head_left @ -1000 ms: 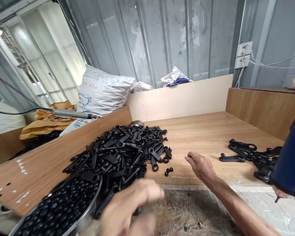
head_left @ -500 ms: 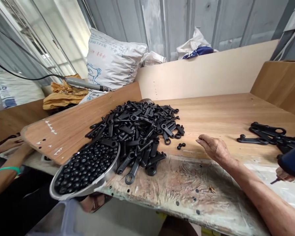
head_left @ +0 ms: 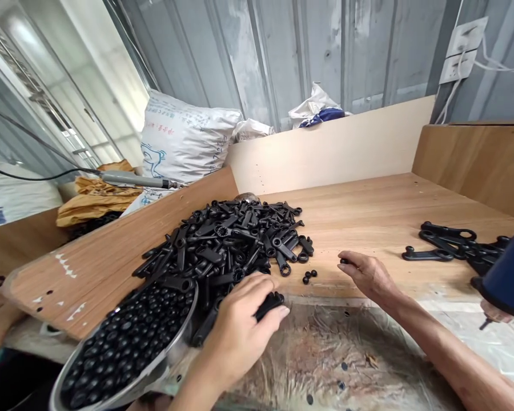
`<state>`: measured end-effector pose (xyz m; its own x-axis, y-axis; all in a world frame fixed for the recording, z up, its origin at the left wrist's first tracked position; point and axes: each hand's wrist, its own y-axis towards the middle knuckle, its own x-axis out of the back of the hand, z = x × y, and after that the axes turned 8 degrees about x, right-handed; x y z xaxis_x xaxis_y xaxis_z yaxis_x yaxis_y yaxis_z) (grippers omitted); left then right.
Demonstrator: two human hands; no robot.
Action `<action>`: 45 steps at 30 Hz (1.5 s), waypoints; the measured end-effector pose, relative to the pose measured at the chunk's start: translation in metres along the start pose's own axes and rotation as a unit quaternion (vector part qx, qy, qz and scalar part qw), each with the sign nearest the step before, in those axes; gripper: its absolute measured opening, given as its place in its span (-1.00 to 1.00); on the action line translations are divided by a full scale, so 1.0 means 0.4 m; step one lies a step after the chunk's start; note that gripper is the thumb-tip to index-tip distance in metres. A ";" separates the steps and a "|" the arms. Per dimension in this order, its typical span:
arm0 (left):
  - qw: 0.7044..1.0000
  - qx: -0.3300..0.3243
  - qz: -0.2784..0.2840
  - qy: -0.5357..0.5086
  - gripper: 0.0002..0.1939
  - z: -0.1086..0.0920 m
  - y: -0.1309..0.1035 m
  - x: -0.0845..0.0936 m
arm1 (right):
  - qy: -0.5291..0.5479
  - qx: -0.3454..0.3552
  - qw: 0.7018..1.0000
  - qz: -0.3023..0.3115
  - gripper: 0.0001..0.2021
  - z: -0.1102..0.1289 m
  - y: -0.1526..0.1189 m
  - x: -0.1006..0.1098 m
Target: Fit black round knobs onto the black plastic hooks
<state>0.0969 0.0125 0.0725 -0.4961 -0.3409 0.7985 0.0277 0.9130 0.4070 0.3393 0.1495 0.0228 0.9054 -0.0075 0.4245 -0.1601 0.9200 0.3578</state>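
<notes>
My left hand (head_left: 244, 314) reaches over the near edge of the pile of black ring-ended crank arms (head_left: 223, 231). Its thumb and fingers close round one black crank arm (head_left: 269, 303), mostly covered by the hand. Over the wooden board, my right hand (head_left: 370, 278) pinches a small black ball (head_left: 344, 261) between thumb and fingertips. Just left of it lie several loose black balls (head_left: 308, 277). A metal bowl (head_left: 184, 337) full of such balls stands at the front left, against the pile.
More crank arms (head_left: 454, 242) lie at the right. A dark blue power tool (head_left: 512, 277) with its bit downward hangs at the right edge. A wooden side board (head_left: 77, 291) runs along the left. Another person's arm (head_left: 4, 328) shows at the far left.
My left hand has come into view and closed on a crank arm at the pile's front edge. A ball now shows in my right fingertips. The view has shifted slightly.
</notes>
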 end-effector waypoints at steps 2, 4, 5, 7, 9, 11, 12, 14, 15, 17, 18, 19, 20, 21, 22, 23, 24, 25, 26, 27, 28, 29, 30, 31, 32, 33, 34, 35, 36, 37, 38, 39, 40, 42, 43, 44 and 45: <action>0.992 0.027 0.063 0.106 -0.71 0.021 0.025 -0.041 | 0.102 -0.029 0.994 0.020 -0.71 0.011 -0.002 0.000; 0.977 0.052 0.099 0.184 -0.69 0.046 0.035 -0.076 | 0.208 -0.054 0.975 0.048 -0.62 0.026 -0.007 0.001; 0.972 0.055 0.101 0.203 -0.69 0.057 0.038 -0.090 | 0.258 -0.063 0.962 0.060 -0.59 0.033 -0.010 0.002; 0.970 0.046 0.086 0.224 -0.73 0.075 0.047 -0.110 | 0.343 -0.074 0.933 0.075 -0.56 0.047 -0.014 0.005; 0.965 0.033 0.070 0.251 -0.69 0.080 0.064 -0.117 | 0.410 -0.080 0.905 0.080 -0.55 0.059 -0.017 0.008; 0.964 0.025 0.057 0.257 -0.62 0.071 0.087 -0.115 | 0.462 -0.081 0.879 0.084 -0.56 0.067 -0.018 0.010; 0.966 0.021 0.056 0.253 -0.62 0.061 0.097 -0.112 | 0.484 -0.081 0.867 0.087 -0.57 0.070 -0.018 0.010; 0.968 0.011 0.068 0.241 -0.69 0.037 0.109 -0.107 | 0.520 -0.078 0.846 0.094 -0.60 0.076 -0.020 0.012; 0.969 0.006 0.088 0.232 -0.75 0.026 0.110 -0.106 | 0.534 -0.077 0.836 0.098 -0.61 0.078 -0.021 0.013; 0.968 0.016 0.134 0.212 -0.85 0.010 0.104 -0.109 | 0.557 -0.074 0.820 0.108 -0.64 0.083 -0.023 0.015; 0.966 0.030 0.154 0.205 -0.84 0.007 0.100 -0.113 | 0.566 -0.072 0.814 0.113 -0.66 0.085 -0.025 0.016; 0.964 0.047 0.170 0.199 -0.78 0.008 0.097 -0.117 | 0.574 -0.072 0.807 0.117 -0.67 0.087 -0.026 0.017; 0.963 0.063 0.177 0.195 -0.70 0.010 0.095 -0.121 | 0.580 -0.072 0.802 0.122 -0.67 0.089 -0.027 0.018; 0.963 0.076 0.177 0.191 -0.64 0.013 0.097 -0.124 | 0.585 -0.071 0.798 0.127 -0.68 0.091 -0.028 0.018; 0.964 0.087 0.173 0.184 -0.62 0.015 0.102 -0.125 | 0.590 -0.070 0.794 0.132 -0.68 0.093 -0.029 0.018; 0.966 0.095 0.168 0.170 -0.62 0.015 0.108 -0.123 | 0.594 -0.069 0.790 0.136 -0.68 0.096 -0.030 0.018; 0.970 0.104 0.163 0.146 -0.62 0.011 0.117 -0.119 | 0.597 -0.066 0.787 0.138 -0.69 0.098 -0.032 0.017; 0.974 0.112 0.159 0.116 -0.63 0.004 0.127 -0.113 | 0.599 -0.063 0.787 0.137 -0.70 0.101 -0.035 0.016; 0.977 0.112 0.160 0.085 -0.65 -0.007 0.136 -0.106 | 0.598 -0.058 0.788 0.134 -0.70 0.104 -0.037 0.015; 0.979 0.115 0.164 0.034 -0.67 -0.021 0.145 -0.100 | 0.592 -0.054 0.793 0.130 -0.71 0.107 -0.040 0.015; 0.977 0.123 0.170 -0.044 -0.71 -0.037 0.153 -0.095 | 0.584 -0.050 0.801 0.124 -0.70 0.110 -0.043 0.015; 0.964 0.136 0.177 -0.143 -0.76 -0.053 0.159 -0.093 | 0.573 -0.049 0.810 0.118 -0.70 0.114 -0.047 0.015; 0.936 0.155 0.185 -0.256 -0.78 -0.070 0.163 -0.095 | 0.560 -0.047 0.820 0.109 -0.70 0.117 -0.049 0.015; 0.892 0.176 0.194 -0.369 -0.76 -0.084 0.167 -0.101 | 0.548 -0.046 0.829 0.099 -0.71 0.121 -0.052 0.016; 0.839 0.195 0.202 -0.466 -0.72 -0.096 0.169 -0.111 | 0.535 -0.044 0.839 0.090 -0.71 0.124 -0.054 0.017; 0.791 0.207 0.207 -0.537 -0.70 -0.105 0.171 -0.125 | 0.523 -0.042 0.848 0.081 -0.71 0.127 -0.056 0.017; 0.760 0.213 0.211 -0.577 -0.69 -0.111 0.172 -0.142 | 0.509 -0.038 0.857 0.070 -0.71 0.129 -0.058 0.018; 0.737 0.220 0.208 -0.605 -0.69 -0.113 0.172 -0.160 | 0.493 -0.036 0.867 0.058 -0.72 0.131 -0.060 0.017; 0.719 0.229 0.197 -0.626 -0.70 -0.112 0.172 -0.178 | 0.477 -0.038 0.877 0.045 -0.71 0.133 -0.062 0.016; 0.704 0.237 0.187 -0.643 -0.69 -0.109 0.170 -0.195 | 0.462 -0.042 0.885 0.033 -0.71 0.134 -0.064 0.013; 0.689 0.244 0.181 -0.658 -0.66 -0.105 0.167 -0.210 | 0.448 -0.048 0.893 0.021 -0.70 0.134 -0.066 0.009; 0.676 0.249 0.184 -0.669 -0.63 -0.100 0.162 -0.221 | 0.437 -0.055 0.897 0.014 -0.69 0.134 -0.069 0.004; 0.663 0.251 0.192 -0.679 -0.60 -0.096 0.157 -0.229 | 0.431 -0.063 0.900 0.010 -0.69 0.134 -0.071 -0.002; 0.639 0.253 0.210 -0.695 -0.51 -0.089 0.144 -0.235 | 0.426 -0.076 0.901 0.012 -0.67 0.131 -0.075 -0.017; 0.629 0.260 0.217 -0.699 -0.47 -0.086 0.139 -0.236 | 0.428 -0.083 0.900 0.014 -0.67 0.130 -0.077 -0.024; 0.625 0.267 0.220 -0.700 -0.43 -0.083 0.135 -0.235 | 0.432 -0.090 0.897 0.019 -0.67 0.129 -0.077 -0.031; 0.627 0.272 0.218 -0.696 -0.40 -0.080 0.133 -0.235 | 0.438 -0.097 0.894 0.027 -0.68 0.128 -0.078 -0.038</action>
<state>0.1727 0.0861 0.0333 -0.8318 0.1488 -0.5347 0.3122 0.9220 -0.2291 0.3104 0.1009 0.0479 0.8728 0.2704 -0.4064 -0.2187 0.9609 0.1697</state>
